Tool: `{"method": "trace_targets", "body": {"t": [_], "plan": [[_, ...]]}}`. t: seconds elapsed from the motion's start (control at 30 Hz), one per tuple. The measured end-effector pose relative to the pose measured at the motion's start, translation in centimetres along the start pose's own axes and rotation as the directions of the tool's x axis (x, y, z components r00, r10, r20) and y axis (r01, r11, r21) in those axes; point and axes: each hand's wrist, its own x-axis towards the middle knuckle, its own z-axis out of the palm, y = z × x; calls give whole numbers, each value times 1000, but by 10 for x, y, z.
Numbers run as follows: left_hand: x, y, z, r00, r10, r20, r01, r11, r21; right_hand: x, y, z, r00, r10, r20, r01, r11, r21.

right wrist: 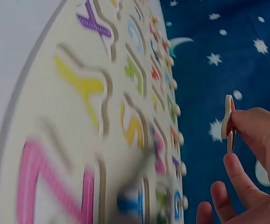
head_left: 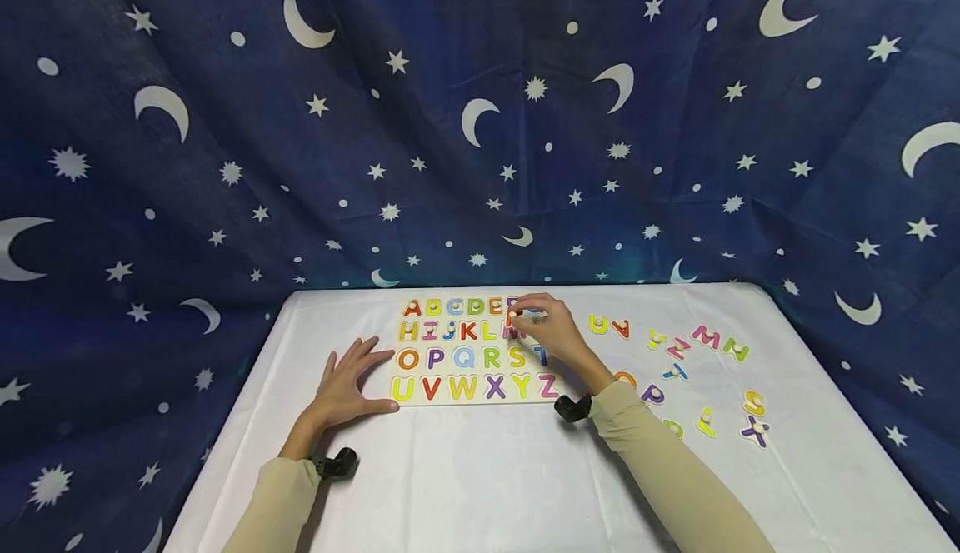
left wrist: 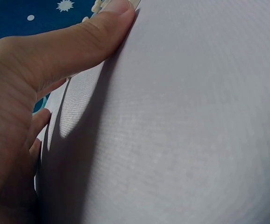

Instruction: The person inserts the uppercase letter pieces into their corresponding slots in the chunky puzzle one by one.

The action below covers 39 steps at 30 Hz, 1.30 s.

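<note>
A cream wooden alphabet board (head_left: 442, 374) lies on the white table, its coloured letters in four rows. Knobbed letter pieces sit in the top row and at the left of the second row. My left hand (head_left: 341, 391) rests at the board's left edge, fingers spread, with the thumb (left wrist: 93, 39) touching the near corner. Above the board's right side, my right hand (head_left: 553, 332) pinches a small red letter piece (right wrist: 229, 122) between thumb and fingers. The right wrist view shows that piece edge-on, so which letter it is cannot be told.
Right of the board lie several loose letter pieces, among them a yellow U (head_left: 597, 325), a pink M (head_left: 706, 336), a purple X (head_left: 754, 431) and a purple P (head_left: 653, 395). A dark blue curtain (head_left: 420, 120) with moons and stars hangs behind the table (head_left: 465, 478).
</note>
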Motion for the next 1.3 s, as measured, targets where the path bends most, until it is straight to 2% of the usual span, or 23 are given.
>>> {"method": "trace_targets", "body": {"t": [0.13, 0.27, 0.43, 0.6, 0.9, 1.3], "plan": [[0, 1, 0, 1000, -5, 3, 5, 1000, 4, 11, -4, 23, 1000, -18, 19, 18, 999, 33], [0, 1, 0, 1000, -10, 5, 10, 1000, 1, 21, -8, 43, 999, -21, 36, 20, 1000, 16], [1, 1, -1, 1000, -4, 3, 4, 1000, 7, 29, -12, 61, 999, -6, 44, 8, 999, -44], [1, 1, -2, 1000, -9, 6, 9, 1000, -4, 33, -12, 76, 999, 4, 32, 1, 988, -152], [0, 2, -2, 1000, -8, 4, 8, 1000, 0, 32, -13, 93, 991, 132, 2, -126, 951, -283], [0, 0, -2, 1000, 3, 3, -3, 1000, -1, 32, -17, 100, 993, 118, -24, -119, 933, -340]]}}
